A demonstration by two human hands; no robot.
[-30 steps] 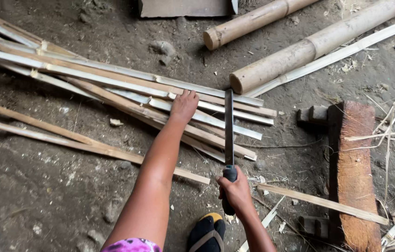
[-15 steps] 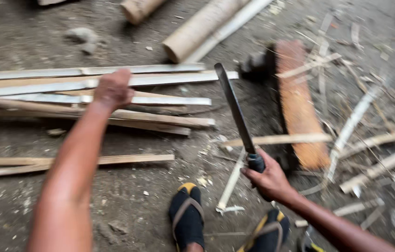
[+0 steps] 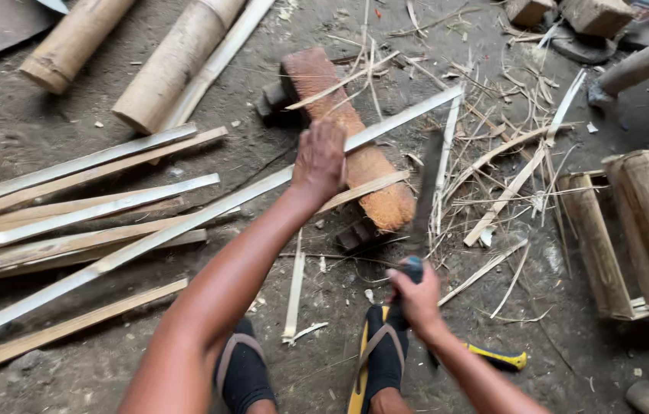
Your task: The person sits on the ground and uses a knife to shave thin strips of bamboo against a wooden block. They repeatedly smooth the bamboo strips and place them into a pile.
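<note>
Dirt floor (image 3: 71,130) bears bamboo strips (image 3: 94,211), poles (image 3: 175,65), wooden block (image 3: 347,138).

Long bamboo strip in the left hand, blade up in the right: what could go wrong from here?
The left hand grips the long bamboo strip where it crosses the wooden block, close to the raised blade in the right hand; a stroke could catch the fingers. The feet in sandals sit below the blade. Most of the strip hangs unsupported and could swing.

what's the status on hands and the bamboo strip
Left hand gripping long bamboo strip over wooden block. Right hand holding machete. Loose splints around block.
</note>
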